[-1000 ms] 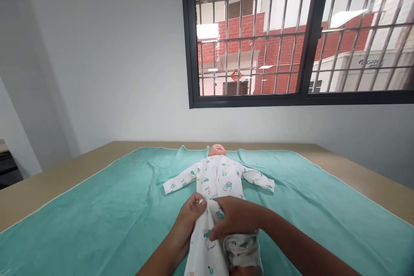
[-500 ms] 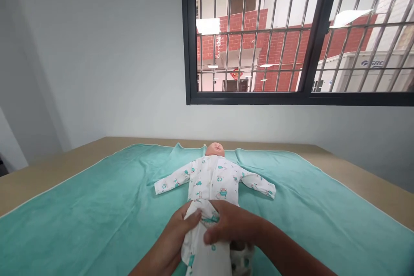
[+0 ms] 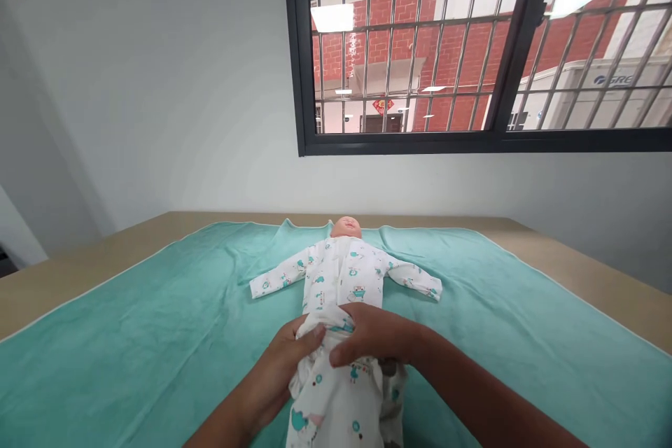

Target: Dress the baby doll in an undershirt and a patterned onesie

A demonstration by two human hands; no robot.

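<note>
A baby doll [image 3: 346, 227] lies on its back on a green blanket, dressed in a white printed shirt [image 3: 344, 273] with its sleeves spread to both sides. In front of its lower body, matching white printed pants [image 3: 336, 399] are bunched between my hands. My left hand [image 3: 294, 350] grips the left edge of the bunched waistband, thumb on top. On the other edge, my right hand [image 3: 367, 336] is closed with its thumb pressed over the cloth. The doll's legs are hidden behind the fabric and my hands.
The green blanket [image 3: 157, 322] covers most of a tan tabletop [image 3: 567, 259]. A pale wall [image 3: 183, 84] rises behind it, with a dark-framed barred window [image 3: 399, 143] at the upper right.
The view has tipped slightly downward. Both hands keep hold of the pants, and more of the printed cloth now shows below them, with its folds shifted.
</note>
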